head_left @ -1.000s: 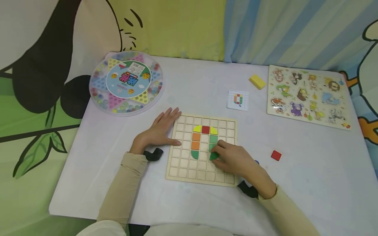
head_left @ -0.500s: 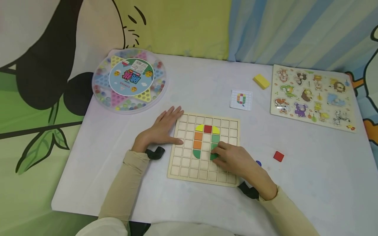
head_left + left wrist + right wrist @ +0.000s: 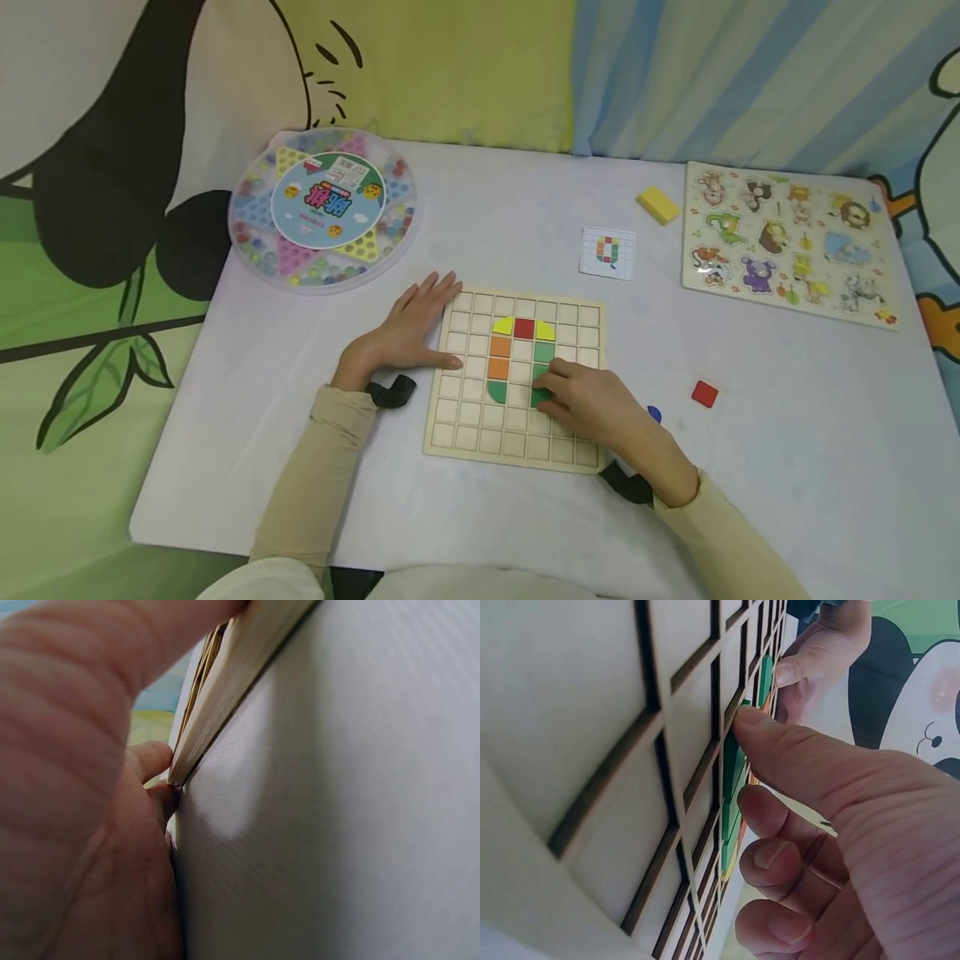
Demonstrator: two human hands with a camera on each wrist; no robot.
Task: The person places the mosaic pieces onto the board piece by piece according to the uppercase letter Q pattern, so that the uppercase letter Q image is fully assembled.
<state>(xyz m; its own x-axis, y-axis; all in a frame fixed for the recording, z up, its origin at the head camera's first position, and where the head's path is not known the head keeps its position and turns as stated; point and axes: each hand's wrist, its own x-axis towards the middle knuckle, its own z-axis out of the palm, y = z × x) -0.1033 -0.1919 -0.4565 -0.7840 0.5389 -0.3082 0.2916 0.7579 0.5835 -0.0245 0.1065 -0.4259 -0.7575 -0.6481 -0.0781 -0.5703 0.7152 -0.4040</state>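
A wooden grid board lies on the white table, with coloured tiles set in a ring. The ring has a red tile at the top, two yellow quarter-rounds, orange tiles on the left and green ones on the right. My left hand lies spread at the board's left edge, its thumb on the rim. Over the ring's lower right, my right hand pinches a green tile at its cell, between thumb and index finger. That tile is partly hidden by the fingers; in the right wrist view the thumb touches green.
Right of the board lie a loose red tile and a small blue piece. Behind it are a pattern card, a yellow block and an animal puzzle. A round marble game stands back left.
The green tile under my right fingers sat slightly askew a second ago and now looks squarer to its cell. My left hand keeps its place; the whole head view shifted slightly and returned.
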